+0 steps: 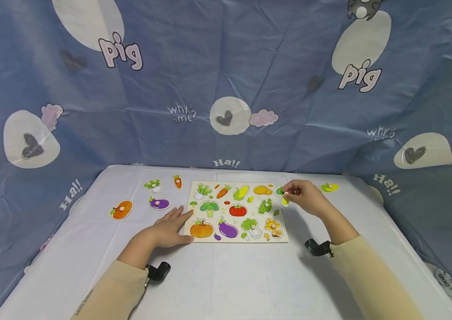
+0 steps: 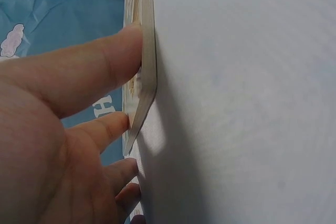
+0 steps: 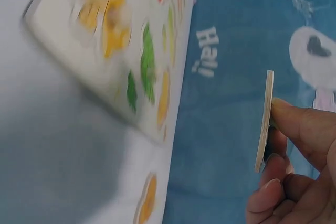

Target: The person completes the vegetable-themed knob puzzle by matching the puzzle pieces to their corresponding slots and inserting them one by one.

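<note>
My right hand (image 1: pixel 307 195) pinches a flat puzzle piece with a green top and a paler stalk, like a broccoli piece (image 1: pixel 279 191), over the board's upper right corner. In the right wrist view this wooden piece (image 3: pixel 264 121) shows edge-on between thumb and fingers. The vegetable puzzle board (image 1: pixel 226 242) lies flat on the table. My left hand (image 1: pixel 170 229) rests at the board's left edge, fingers spread, with the thumb (image 2: pixel 113 56) touching its near edge. On the board, the bok choy piece (image 1: pixel 251 229) and mushroom piece (image 1: pixel 274 228) sit in their places.
Left of the board lie a pumpkin piece (image 1: pixel 122 210), an eggplant piece (image 1: pixel 159 203), a radish piece (image 1: pixel 154 186) and a carrot piece (image 1: pixel 177 182). A corn piece (image 1: pixel 330 188) lies to the right. Behind the white table (image 1: pixel 242 284) hangs a blue printed cloth (image 1: pixel 194 146).
</note>
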The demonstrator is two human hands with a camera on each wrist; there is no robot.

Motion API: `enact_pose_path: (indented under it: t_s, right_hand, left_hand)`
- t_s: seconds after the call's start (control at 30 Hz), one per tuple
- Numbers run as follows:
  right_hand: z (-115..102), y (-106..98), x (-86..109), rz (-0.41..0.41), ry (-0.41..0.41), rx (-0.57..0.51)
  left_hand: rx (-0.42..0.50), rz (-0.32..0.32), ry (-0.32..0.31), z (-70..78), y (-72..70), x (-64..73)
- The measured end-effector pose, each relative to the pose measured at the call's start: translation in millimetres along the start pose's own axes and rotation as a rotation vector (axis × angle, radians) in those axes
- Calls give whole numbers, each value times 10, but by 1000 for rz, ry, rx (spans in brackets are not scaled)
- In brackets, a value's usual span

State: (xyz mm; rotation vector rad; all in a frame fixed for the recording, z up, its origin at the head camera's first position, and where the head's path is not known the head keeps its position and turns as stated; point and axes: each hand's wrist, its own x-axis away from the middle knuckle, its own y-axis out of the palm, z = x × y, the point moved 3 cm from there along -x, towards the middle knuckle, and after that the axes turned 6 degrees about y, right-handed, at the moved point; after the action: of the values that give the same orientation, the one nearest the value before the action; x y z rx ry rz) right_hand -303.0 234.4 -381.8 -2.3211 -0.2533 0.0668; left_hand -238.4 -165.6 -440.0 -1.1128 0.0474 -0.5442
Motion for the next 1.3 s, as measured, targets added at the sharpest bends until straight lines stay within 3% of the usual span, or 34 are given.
enact_pose_path:
  t_s: [0.5, 1.0, 1.3]
  right_hand:
    - [-532, 577, -179, -114, -59, -57]
    - [-878, 1129, -401, -210, -94, -92]
    - [-1013, 1407, -526, -228, -147, -56]
  left_hand:
    - [-7, 1, -4, -30, 31, 2]
    - [3, -5, 12, -45, 37, -1]
    - [4, -10, 5, -22, 9, -7]
